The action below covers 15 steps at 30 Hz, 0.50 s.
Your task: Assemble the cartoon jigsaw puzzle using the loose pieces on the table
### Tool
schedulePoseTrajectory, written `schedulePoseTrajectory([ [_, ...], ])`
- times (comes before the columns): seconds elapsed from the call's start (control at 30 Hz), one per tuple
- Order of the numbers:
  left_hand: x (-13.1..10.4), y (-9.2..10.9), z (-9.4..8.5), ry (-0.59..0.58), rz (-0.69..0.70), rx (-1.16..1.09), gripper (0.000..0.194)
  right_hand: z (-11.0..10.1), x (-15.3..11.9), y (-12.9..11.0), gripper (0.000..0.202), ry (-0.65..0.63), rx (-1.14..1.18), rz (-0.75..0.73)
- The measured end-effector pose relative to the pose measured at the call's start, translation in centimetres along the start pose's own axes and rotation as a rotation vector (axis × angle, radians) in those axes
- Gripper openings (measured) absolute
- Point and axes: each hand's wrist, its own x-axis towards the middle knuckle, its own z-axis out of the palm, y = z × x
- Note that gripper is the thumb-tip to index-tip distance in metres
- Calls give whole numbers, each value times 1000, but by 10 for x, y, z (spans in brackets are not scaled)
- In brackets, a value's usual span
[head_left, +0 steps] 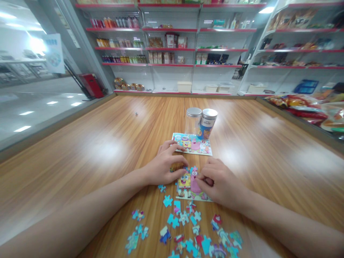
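Note:
A partly joined jigsaw puzzle with a yellow and a pink cartoon figure lies on the wooden table between my hands. My left hand rests at its upper left, fingers spread and curved over the edge. On the right side, my right hand has thumb and fingers pinched together at the pink figure; whatever is between them is hidden. Beyond the puzzle lies a printed picture sheet with the same figures, touched or nearly touched by my left fingertips. Loose puzzle pieces are scattered on the near side.
Two lidded cylindrical containers, one clear and one with a blue label, stand at the sheet's far edge. A tiny object lies far left on the table. Stocked shelves stand behind; packaged goods lie at right.

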Motion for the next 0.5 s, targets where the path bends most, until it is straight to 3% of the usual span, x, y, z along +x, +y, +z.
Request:
schedulePoseTrajectory([
  [0.17,1,1,-3,73,11,-68,31,-3,1,-5,12,136,23,-61],
  [0.33,-1,1,-3,37,44,-30,29,-3,2,-7,7,2,33,-42],
  [0.5,-2,0,-2,16,63,-21,29,-1,1,-5,10,48,14,-44],
])
